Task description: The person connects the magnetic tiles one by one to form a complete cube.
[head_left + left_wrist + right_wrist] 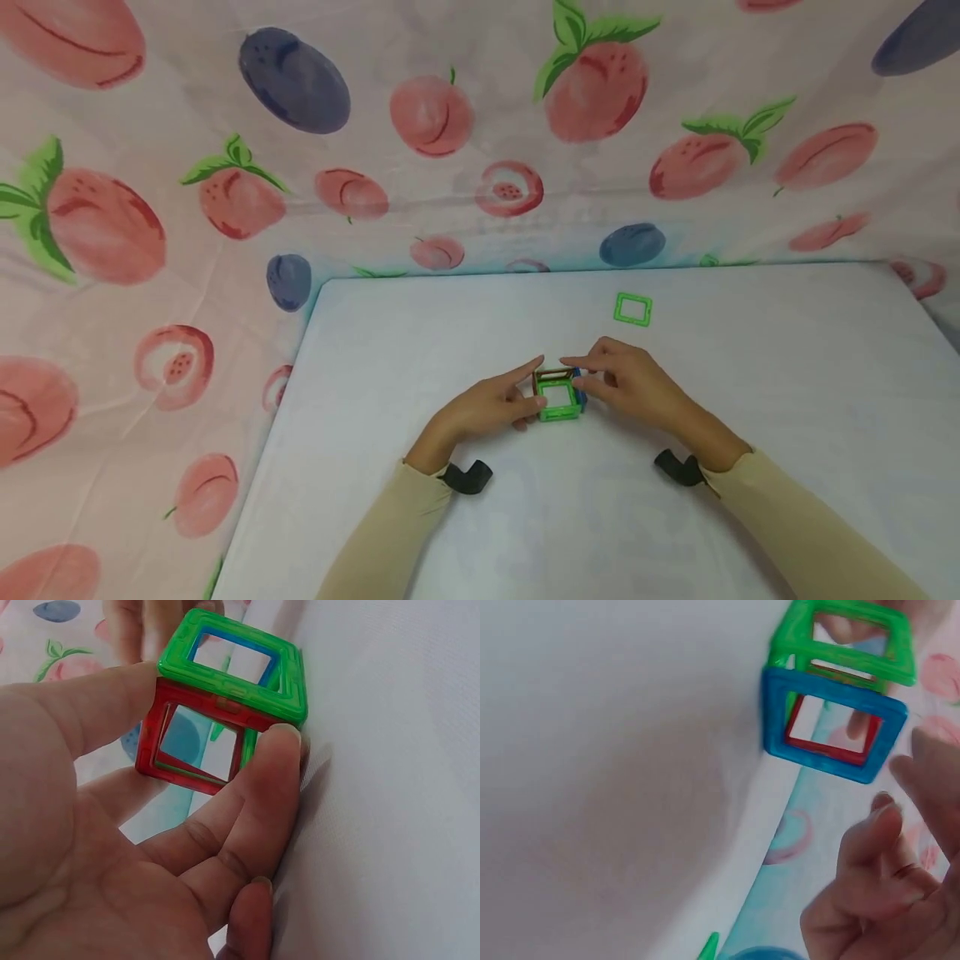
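A small open-frame cube of magnetic tiles (558, 412) stands on the table between my hands. It joins green (225, 686), red (191, 699) and blue (840, 691) square frames. My left hand (487, 408) holds its left side, the red frame, with thumb and fingertips at the edges. On the other side, my right hand (633, 383) hovers by the blue frame. Its index finger reaches toward the cube's back edge, and the thumb is close to the blue corner. In the right wrist view those fingers are loosely bent, with a gap between them and the cube.
A loose green square frame (634, 297) lies flat beyond the cube, to the right. The white table (405, 350) meets a fruit-printed cloth (337, 242) at its back and left edges. Black wrist mounts (467, 477) sit at both cuffs.
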### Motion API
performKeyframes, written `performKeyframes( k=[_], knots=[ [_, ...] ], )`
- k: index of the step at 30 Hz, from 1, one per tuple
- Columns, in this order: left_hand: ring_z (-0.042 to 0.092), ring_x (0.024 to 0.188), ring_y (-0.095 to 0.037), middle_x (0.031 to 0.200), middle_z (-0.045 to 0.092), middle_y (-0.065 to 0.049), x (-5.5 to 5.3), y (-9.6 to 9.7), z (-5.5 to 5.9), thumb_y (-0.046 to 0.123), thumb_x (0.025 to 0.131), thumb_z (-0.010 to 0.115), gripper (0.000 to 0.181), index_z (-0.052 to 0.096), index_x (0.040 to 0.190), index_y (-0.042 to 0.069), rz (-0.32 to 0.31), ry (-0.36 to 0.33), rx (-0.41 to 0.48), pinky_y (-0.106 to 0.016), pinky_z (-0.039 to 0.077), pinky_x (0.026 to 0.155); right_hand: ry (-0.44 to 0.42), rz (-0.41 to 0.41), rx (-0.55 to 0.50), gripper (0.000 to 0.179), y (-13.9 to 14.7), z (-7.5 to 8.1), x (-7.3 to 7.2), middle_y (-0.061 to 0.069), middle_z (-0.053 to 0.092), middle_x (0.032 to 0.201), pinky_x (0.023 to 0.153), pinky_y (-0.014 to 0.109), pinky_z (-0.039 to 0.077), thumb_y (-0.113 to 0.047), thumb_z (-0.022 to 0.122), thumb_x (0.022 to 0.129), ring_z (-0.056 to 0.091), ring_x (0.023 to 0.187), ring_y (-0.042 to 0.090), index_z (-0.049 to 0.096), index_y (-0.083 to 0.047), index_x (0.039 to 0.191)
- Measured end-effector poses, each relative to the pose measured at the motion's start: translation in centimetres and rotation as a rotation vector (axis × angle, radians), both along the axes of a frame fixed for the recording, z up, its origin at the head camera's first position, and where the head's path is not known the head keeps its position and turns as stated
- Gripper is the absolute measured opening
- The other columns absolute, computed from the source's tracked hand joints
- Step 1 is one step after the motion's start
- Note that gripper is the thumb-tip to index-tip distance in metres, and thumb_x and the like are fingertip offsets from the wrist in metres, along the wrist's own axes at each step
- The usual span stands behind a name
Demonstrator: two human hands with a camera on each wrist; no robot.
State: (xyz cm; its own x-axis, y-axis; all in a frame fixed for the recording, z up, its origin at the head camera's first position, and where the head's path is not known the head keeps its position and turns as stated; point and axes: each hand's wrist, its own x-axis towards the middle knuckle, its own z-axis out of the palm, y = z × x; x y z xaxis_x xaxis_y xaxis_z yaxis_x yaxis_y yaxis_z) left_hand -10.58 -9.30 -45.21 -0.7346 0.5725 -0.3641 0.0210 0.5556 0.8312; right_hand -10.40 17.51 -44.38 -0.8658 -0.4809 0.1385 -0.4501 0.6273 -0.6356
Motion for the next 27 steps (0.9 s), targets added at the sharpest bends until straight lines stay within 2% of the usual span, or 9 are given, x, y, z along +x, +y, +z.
performKeyframes(
  k=[5,9,13,19,27],
  knots=[
    [0.061,0.078,-0.011,0.088,0.07,-0.003,0.1,-0.3,0.5,0.046,0.1,0.064,0.071,0.032,0.161,0.03,0.014,0.075,-0.017,-0.03,0.046,0.084,0.05,-0.039,0.029,0.022,-1.2,-0.1,-0.9,-0.005,0.065,0.084,0.06,0.023,0.043,-0.016,0.079,0.09,0.05,0.068,0.006,0.081,-0.013,0.111],
    [0.055,0.075,-0.007,0.09,0.068,0.001,0.2,-0.3,1.0,0.039,0.099,0.068,0.068,0.039,0.159,0.022,0.015,0.166,-0.02,-0.025,0.045,0.074,-0.017,-0.128,0.033,0.014,-2.0,0.2,-1.6,-0.005,0.069,0.078,0.058,0.024,0.044,-0.022,0.079,0.091,0.052,0.065,0.008,0.083,-0.012,0.1],
    [0.053,0.071,-0.006,0.088,0.067,0.0,0.2,0.1,1.1,0.035,0.098,0.068,0.068,0.04,0.158,0.017,0.005,0.229,-0.04,-0.023,0.043,0.069,-0.078,-0.188,0.074,0.019,-2.6,0.5,-1.9,-0.001,0.072,0.079,0.06,0.027,0.044,-0.028,0.077,0.092,0.054,0.066,0.011,0.083,-0.01,0.096],
    [0.056,0.075,-0.006,0.089,0.069,0.002,0.3,0.7,1.1,0.034,0.099,0.068,0.069,0.038,0.158,0.018,0.024,0.23,-0.076,-0.024,0.045,0.073,-0.108,-0.246,0.102,0.022,-2.8,0.6,-2.0,0.005,0.075,0.083,0.061,0.029,0.044,-0.028,0.077,0.092,0.058,0.07,0.014,0.082,-0.007,0.093],
    [0.058,0.079,-0.007,0.091,0.07,0.002,0.1,0.9,1.3,0.036,0.099,0.068,0.071,0.037,0.159,0.017,0.038,0.216,-0.095,-0.028,0.047,0.079,-0.107,-0.232,0.083,0.024,-2.5,0.3,-2.2,0.003,0.076,0.085,0.063,0.029,0.045,-0.03,0.075,0.094,0.057,0.07,0.014,0.082,-0.008,0.098]
  ],
)
